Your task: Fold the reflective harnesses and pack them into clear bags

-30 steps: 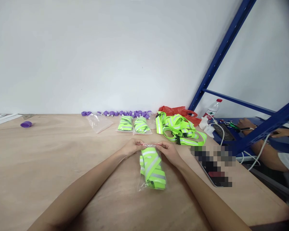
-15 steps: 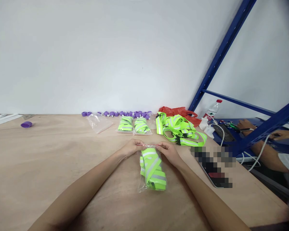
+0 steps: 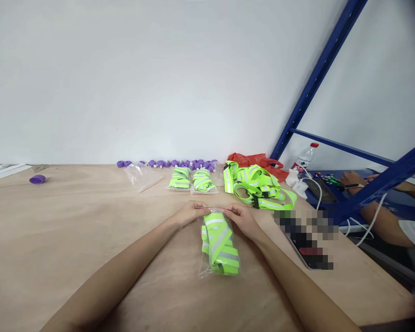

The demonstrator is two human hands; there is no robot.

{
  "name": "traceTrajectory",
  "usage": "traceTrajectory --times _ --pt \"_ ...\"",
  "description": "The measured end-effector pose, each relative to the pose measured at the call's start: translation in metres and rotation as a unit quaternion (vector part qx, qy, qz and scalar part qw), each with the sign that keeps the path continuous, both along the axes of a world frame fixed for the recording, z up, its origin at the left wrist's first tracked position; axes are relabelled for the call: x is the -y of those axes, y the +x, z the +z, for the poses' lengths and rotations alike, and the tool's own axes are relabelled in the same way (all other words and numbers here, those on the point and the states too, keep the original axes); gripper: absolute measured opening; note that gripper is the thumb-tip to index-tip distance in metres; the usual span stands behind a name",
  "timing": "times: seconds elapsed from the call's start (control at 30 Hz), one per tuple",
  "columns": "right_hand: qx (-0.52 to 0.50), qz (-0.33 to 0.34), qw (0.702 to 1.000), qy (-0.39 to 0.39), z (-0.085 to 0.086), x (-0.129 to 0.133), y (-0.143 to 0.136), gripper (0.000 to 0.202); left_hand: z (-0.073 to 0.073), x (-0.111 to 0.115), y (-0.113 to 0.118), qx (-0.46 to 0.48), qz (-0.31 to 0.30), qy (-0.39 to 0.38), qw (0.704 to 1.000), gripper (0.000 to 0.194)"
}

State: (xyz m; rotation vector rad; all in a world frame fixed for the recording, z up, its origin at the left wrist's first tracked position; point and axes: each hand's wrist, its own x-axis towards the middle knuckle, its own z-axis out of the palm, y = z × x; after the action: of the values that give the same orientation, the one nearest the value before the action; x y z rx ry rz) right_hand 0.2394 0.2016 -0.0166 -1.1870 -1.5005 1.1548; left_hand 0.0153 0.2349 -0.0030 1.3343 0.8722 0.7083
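My left hand (image 3: 191, 213) pinches the left end of the red-lined top edge of a clear zip bag (image 3: 205, 269). At the right end of that same edge, my right hand (image 3: 242, 218) is closed on the bag too. Inside lies a folded neon-yellow reflective strap (image 3: 221, 244) with silver stripes and a small dark buckle at its lower end. The bag hangs toward me from both hands, low over or on the wooden table (image 3: 100, 221); I cannot tell which.
Beyond my hands lie two filled bags (image 3: 180, 178), a flat clear bag (image 3: 141, 176), several purple parts (image 3: 197, 164) and a heap of loose reflective straps (image 3: 256, 182). To the right are a phone (image 3: 302, 242), a bottle (image 3: 305, 157), a blue rack (image 3: 314, 78) and another person's arms (image 3: 383, 226).
My hands and the bag stay almost in place, with only a very slight shift. At the right, the other person's farther hand has moved.
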Motion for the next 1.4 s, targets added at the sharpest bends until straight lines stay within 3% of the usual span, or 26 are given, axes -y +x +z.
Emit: traceTrajectory --times 0.5,0.87,1.4 --pt "-0.001 -0.009 1.0 -0.014 0.0 0.002 -0.005 0.05 -0.007 -0.006 0.001 0.008 -0.016 0.013 1.0 0.042" --pt "-0.026 -0.003 0.999 -0.021 0.002 0.002 -0.006 0.042 -0.008 -0.008 0.001 0.014 -0.022 0.009 1.0 0.045" --pt "0.014 0.008 1.0 -0.01 0.003 0.003 -0.006 0.041 -0.009 -0.006 0.002 0.007 -0.017 0.025 1.0 0.041"
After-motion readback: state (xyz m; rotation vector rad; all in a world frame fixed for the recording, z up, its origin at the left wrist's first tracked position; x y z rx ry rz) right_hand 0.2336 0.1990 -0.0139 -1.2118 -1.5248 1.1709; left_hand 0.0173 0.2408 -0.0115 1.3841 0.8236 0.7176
